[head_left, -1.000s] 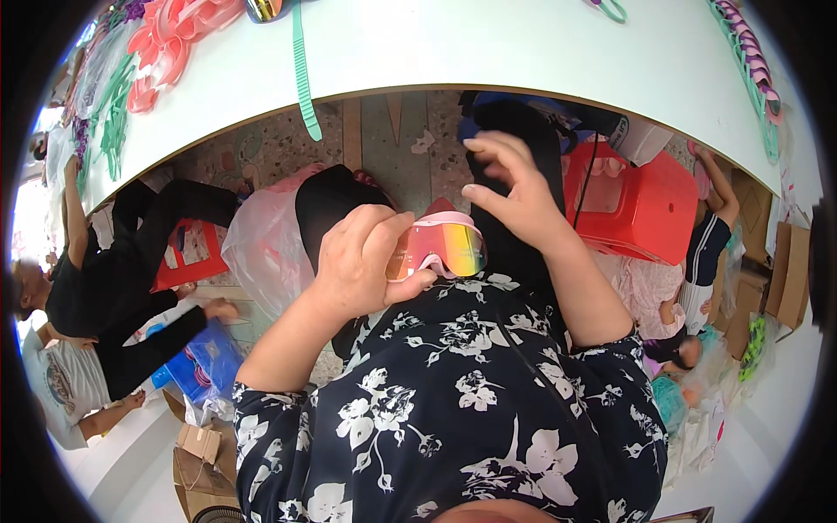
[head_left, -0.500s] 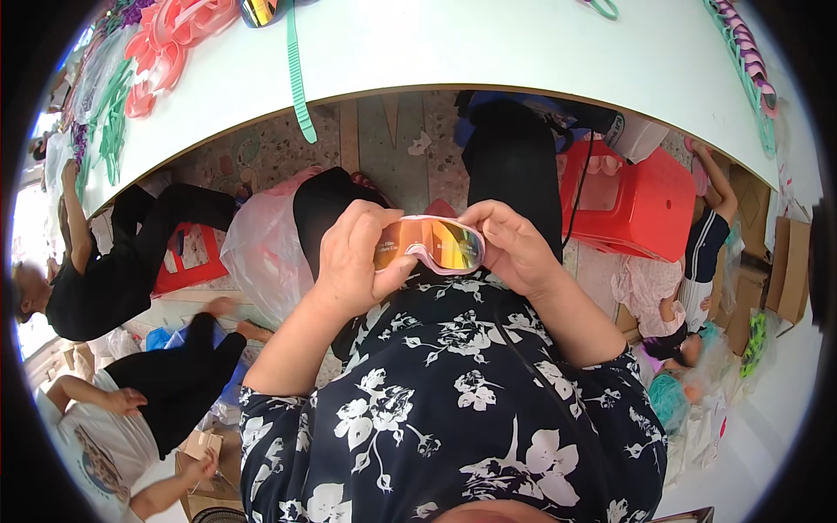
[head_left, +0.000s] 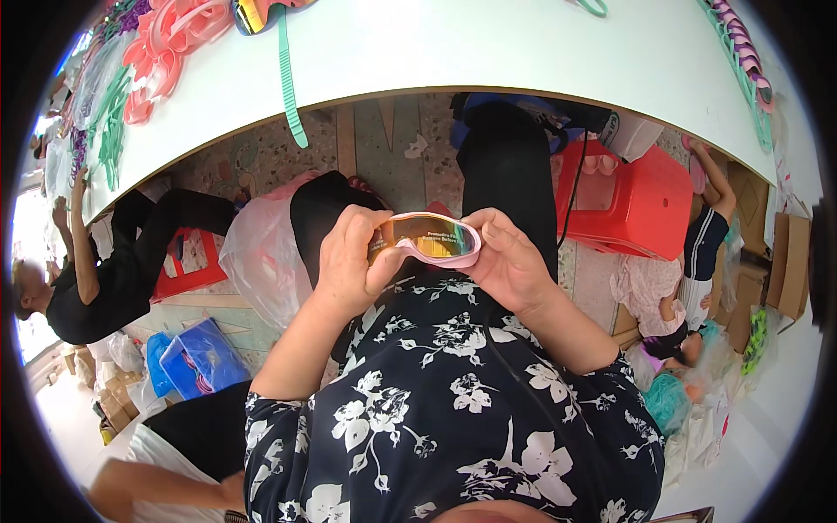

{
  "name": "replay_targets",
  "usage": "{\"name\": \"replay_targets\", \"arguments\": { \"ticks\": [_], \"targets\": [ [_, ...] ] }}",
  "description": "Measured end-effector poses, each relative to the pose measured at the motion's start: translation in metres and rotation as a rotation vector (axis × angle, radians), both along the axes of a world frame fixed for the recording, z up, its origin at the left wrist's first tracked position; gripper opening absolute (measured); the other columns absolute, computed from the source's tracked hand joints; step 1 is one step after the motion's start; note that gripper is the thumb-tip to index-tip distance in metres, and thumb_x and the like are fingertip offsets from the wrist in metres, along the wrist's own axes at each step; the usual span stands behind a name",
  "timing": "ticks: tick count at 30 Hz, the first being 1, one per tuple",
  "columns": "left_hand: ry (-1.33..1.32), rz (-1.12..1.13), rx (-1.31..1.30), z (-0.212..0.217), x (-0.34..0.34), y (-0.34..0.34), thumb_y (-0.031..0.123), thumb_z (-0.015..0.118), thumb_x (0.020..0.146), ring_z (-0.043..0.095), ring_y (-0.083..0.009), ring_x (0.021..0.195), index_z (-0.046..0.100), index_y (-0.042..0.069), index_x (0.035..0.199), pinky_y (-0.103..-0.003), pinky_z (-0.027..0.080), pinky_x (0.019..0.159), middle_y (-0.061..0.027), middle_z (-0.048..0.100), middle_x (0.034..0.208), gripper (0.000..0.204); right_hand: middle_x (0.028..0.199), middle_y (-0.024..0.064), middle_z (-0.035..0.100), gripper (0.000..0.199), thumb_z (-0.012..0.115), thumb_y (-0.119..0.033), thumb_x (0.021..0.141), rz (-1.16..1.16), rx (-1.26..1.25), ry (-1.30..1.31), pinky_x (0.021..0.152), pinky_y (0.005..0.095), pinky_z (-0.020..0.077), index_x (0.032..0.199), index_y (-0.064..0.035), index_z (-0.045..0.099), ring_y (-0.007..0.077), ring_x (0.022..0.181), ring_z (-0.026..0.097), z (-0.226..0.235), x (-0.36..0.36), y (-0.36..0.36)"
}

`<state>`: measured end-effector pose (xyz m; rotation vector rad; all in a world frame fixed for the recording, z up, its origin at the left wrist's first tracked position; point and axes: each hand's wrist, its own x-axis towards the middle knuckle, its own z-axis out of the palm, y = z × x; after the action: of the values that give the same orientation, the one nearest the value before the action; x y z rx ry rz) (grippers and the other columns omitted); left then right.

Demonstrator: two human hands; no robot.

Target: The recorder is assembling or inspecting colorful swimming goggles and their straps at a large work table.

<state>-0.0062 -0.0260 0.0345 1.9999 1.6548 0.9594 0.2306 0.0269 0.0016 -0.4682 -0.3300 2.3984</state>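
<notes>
Grasping goggles (head_left: 440, 244) by opposite ends with left grip (head_left: 345, 261) and right grip (head_left: 514, 261), off the surface (head_left: 453, 44), on its near side; noting green strap (head_left: 289, 83) overhanging its near edge.

The left hand (head_left: 349, 261) grips one end of the pink-framed goggles (head_left: 427, 237), its thumb at the lower rim; the right hand (head_left: 514, 259) holds the other end. Ahead of both hands spreads a white table (head_left: 488, 44), a green strap (head_left: 290, 87) hanging over its edge. A clear plastic bag (head_left: 266, 248) lies left of the left hand, a red stool (head_left: 641, 213) right of the right hand.
</notes>
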Motion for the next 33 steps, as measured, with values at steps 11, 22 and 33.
{"name": "replay_targets", "arguments": {
  "ticks": [11, 22, 33],
  "targets": [
    [0.05, 0.091, 0.068, -0.013, 0.007, 0.002, 0.025, 0.071, 0.08, 0.059, -0.0292, 0.075, 0.058, 0.001, 0.112, -0.038, 0.051, 0.064, -0.0117, 0.059, 0.089, 0.042, 0.122, 0.0099, 0.061, 0.023, 0.057, -0.014, 0.102, -0.118, 0.093, -0.127, 0.099, 0.0391, 0.0523, 0.121, -0.0019, 0.058, 0.0211, 0.114, 0.063, 0.002, -0.009, -0.005],
    [0.15, 0.18, 0.185, -0.036, 0.013, 0.003, 0.032, 0.064, 0.09, 0.059, -0.0302, 0.073, 0.057, -0.002, 0.117, -0.039, 0.05, 0.063, -0.0169, 0.058, 0.09, 0.044, 0.131, 0.0159, 0.058, 0.035, 0.05, -0.022, 0.105, -0.133, 0.129, -0.237, 0.106, 0.0424, 0.0457, 0.132, 0.0014, 0.051, 0.0253, 0.121, 0.058, -0.01, -0.011, 0.0],
    [0.291, 0.324, 0.207, -0.037, 0.033, 0.009, 0.033, 0.077, 0.079, 0.061, -0.0291, 0.079, 0.062, -0.004, 0.114, -0.037, 0.052, 0.062, -0.0125, 0.058, 0.091, 0.053, 0.151, 0.0151, 0.039, 0.067, 0.055, -0.026, 0.103, -0.185, 0.135, -0.165, 0.116, 0.0406, 0.0329, 0.155, -0.001, 0.021, 0.0239, 0.138, 0.042, 0.019, -0.018, -0.007]
  ]
}}
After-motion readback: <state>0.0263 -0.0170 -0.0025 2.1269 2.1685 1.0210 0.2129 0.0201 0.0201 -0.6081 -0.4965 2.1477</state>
